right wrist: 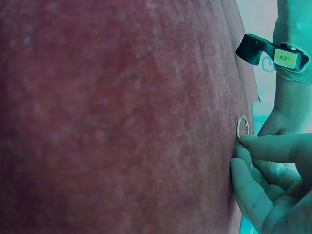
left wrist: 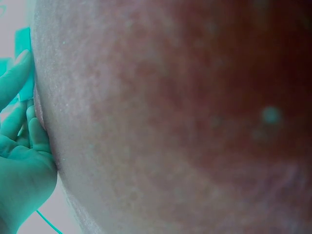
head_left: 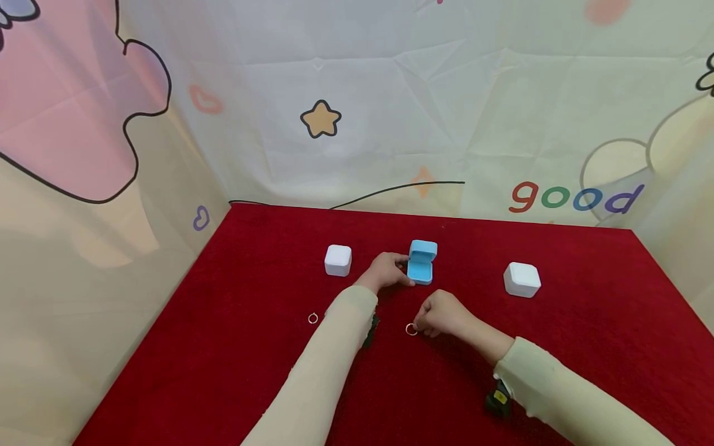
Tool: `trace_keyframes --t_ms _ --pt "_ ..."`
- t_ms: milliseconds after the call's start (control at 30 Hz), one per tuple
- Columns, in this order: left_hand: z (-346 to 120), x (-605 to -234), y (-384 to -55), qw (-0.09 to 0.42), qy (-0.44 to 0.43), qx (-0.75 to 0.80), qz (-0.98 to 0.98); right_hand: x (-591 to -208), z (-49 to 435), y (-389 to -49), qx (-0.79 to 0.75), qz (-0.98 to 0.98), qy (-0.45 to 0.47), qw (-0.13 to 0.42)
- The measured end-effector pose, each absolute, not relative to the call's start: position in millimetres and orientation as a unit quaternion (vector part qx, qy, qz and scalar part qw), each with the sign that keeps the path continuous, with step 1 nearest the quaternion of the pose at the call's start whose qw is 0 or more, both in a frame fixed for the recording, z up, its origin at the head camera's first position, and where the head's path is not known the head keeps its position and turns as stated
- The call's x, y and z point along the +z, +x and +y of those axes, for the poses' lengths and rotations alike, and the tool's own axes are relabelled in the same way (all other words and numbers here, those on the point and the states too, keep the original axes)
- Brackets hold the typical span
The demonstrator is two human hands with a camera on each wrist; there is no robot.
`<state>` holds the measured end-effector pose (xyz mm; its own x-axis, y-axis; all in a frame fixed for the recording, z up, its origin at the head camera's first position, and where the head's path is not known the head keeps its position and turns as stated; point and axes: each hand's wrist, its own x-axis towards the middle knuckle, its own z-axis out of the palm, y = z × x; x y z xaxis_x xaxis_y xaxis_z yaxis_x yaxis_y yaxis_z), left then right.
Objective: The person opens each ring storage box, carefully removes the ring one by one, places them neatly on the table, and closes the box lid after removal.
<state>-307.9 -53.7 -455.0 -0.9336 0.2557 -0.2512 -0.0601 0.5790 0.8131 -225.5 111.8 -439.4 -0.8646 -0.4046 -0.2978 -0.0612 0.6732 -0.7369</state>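
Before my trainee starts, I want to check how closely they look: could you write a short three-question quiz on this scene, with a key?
1. Which hand pinches a ring?
2. True or false: the blue box at the left hand stands open.
3. How many white boxes stand on the red cloth?

Key:
1. The right hand.
2. True.
3. Two, one on each side of the blue box in the head view.
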Motion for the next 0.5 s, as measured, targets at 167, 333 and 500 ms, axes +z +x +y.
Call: trace_keyframes --t_ms 167,333,500 --pt "-53.1 -454.3 -306.8 0.171 0.063 0.452 0.873 -439.5 112.5 -228.4 -0.379 0.886 -0.128 0.232" --pt "-52.8 -452.9 -305.7 0.171 0.064 0.455 0.872 -437.7 110.3 -229.4 -0.375 0.887 -0.125 0.238" --pt "-52.9 -453.5 -306.1 0.173 0.063 0.453 0.873 -435.9 105.3 -228.6 -0.351 0.899 -0.136 0.225"
